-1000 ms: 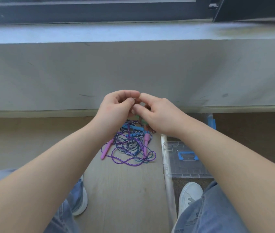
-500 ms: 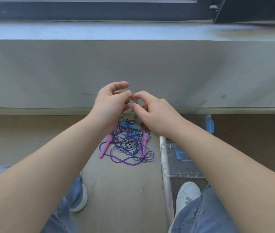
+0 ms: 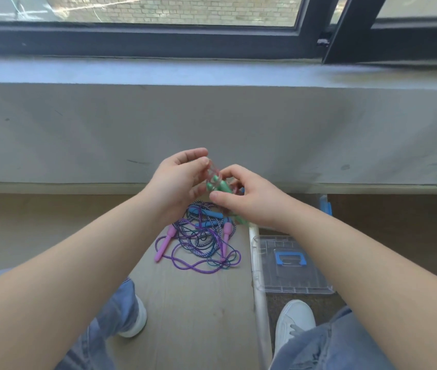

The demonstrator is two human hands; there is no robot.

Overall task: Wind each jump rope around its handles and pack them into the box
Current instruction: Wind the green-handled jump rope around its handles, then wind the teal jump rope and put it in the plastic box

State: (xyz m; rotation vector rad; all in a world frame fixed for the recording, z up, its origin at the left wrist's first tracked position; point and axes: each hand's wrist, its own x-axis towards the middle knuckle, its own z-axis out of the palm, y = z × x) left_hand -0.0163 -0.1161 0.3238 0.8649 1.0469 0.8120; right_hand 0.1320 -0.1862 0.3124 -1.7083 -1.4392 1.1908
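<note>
Head view shows both hands raised above the surface [image 3: 198, 303], working 1 jump rope. The right hand [image 3: 249, 198] grips the 2 green handles [image 3: 220, 185] side by side, thumb pressed across them, fingers curled behind. The left hand [image 3: 177, 180] pinches the pale cord [image 3: 213, 169] of that rope between thumb and forefinger, just above the handles.

Winding seems underway. To do it well, the right hand should hold the handles parallel and firm while the left lays each turn snug beside the last, with steady tension so no loop slips off the ends. The tail likely wants tucking under a turn before packing.

Below the hands, the other ropes [image 3: 201, 244] lie in a tangled pile on the surface, blue and pink handles among purple and striped cord. The clear box [image 3: 305, 284], with its blue grip, sits lower, just right of the surface edge, near a white shoe [image 3: 292, 324].

Compared with 0.5 s ago, the hands have drawn slightly apart, so the green handles now show between them. The head has tilted up, bringing the window [image 3: 158, 12] into sight. The pile and the box are unmoved.
</note>
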